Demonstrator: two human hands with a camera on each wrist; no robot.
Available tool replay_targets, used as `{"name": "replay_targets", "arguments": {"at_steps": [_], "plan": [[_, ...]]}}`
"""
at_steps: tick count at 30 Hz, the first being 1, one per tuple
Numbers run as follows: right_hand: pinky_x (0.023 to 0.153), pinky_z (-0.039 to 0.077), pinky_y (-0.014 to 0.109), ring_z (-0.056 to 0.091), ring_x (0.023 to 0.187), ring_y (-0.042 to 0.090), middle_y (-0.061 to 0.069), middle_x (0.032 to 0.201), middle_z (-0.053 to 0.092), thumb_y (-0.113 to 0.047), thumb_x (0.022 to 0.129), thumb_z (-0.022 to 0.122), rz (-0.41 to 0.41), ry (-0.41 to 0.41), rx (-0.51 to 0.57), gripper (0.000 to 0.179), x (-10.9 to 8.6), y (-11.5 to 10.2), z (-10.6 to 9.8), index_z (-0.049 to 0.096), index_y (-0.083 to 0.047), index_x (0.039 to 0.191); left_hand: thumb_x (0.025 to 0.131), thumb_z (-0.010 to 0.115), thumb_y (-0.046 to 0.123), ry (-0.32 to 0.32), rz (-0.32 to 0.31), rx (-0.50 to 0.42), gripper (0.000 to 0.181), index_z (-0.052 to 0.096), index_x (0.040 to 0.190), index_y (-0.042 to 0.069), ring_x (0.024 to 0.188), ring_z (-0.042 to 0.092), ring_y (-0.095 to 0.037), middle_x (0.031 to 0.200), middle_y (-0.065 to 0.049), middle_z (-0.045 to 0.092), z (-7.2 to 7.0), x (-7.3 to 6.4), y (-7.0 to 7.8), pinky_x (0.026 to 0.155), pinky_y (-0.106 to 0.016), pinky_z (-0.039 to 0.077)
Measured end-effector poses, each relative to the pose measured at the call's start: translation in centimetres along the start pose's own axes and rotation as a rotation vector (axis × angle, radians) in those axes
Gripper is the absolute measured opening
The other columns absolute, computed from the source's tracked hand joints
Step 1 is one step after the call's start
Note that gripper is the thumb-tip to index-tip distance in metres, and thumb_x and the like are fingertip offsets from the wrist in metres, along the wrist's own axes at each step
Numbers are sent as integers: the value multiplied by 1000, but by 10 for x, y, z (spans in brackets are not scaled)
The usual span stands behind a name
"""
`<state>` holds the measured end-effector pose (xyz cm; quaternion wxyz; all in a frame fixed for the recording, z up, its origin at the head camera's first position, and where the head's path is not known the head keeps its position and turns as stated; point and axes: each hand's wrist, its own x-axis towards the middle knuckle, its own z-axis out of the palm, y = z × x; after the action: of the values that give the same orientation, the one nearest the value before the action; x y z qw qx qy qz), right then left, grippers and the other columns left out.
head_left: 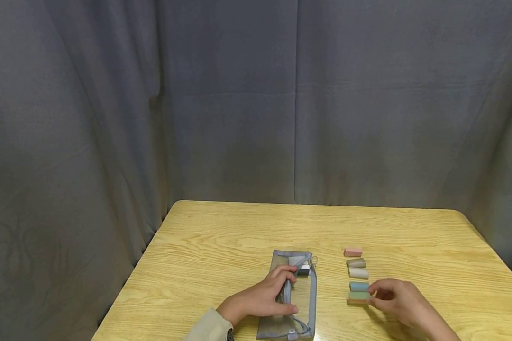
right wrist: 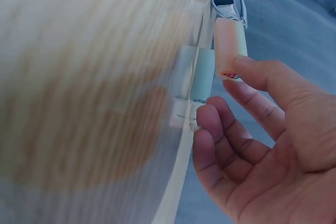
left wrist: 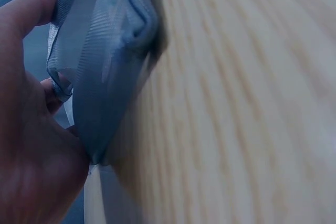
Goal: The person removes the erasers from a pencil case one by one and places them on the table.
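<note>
My left hand (head_left: 266,294) holds up the zipped edge of a grey mesh zip pouch (head_left: 311,303), its thumb and fingers around the opening. In the left wrist view, the fingers hold the pouch's mesh (left wrist: 105,87) up from the table. My right hand (head_left: 403,303) pinches a small two-tone block (head_left: 358,296), green on one side and orange on the other, between thumb and forefinger. In the right wrist view, the block (right wrist: 227,45) shows dark dots on its near end. The other fingers are curled beside a pale green-blue block (right wrist: 203,74).
A blue block (head_left: 359,286), a cream block (head_left: 358,273), a brownish block (head_left: 356,263) and a pink block (head_left: 352,252) form a column on the wooden table (head_left: 222,237). A dark-and-white item (head_left: 303,271) lies inside the pouch. Grey curtains (head_left: 239,118) hang behind.
</note>
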<state>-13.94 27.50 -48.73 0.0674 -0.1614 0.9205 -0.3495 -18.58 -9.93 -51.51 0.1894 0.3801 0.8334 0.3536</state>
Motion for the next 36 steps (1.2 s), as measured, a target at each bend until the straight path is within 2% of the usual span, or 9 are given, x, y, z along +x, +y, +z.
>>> {"name": "replay_targets", "arguments": {"at_steps": [16, 23, 36], "plan": [[62, 49, 22, 57, 73, 0, -7, 86, 69, -24, 91, 76, 25, -24, -33, 8, 0, 4, -1, 72, -17, 93, 99, 61, 46, 3, -4, 5, 51, 38, 133, 15, 152, 17, -25, 163, 5, 16, 1, 0, -1, 117, -42, 31], [61, 46, 23, 53, 71, 0, -7, 81, 66, -21, 90, 76, 37, -42, -28, 7, 0, 4, -2, 72, -17, 92, 99, 60, 47, 4, -7, 3, 52, 38, 134, 16, 152, 17, -25, 162, 6, 16, 1, 0, -1, 116, -41, 33], [61, 47, 22, 54, 71, -2, -8, 82, 67, -18, 89, 77, -9, -55, -31, 7, 1, 8, -1, 71, -15, 92, 100, 60, 44, -1, 2, 0, 51, 38, 134, 15, 151, 19, -23, 162, 4, 17, 0, 1, -1, 116, -38, 33]]}}
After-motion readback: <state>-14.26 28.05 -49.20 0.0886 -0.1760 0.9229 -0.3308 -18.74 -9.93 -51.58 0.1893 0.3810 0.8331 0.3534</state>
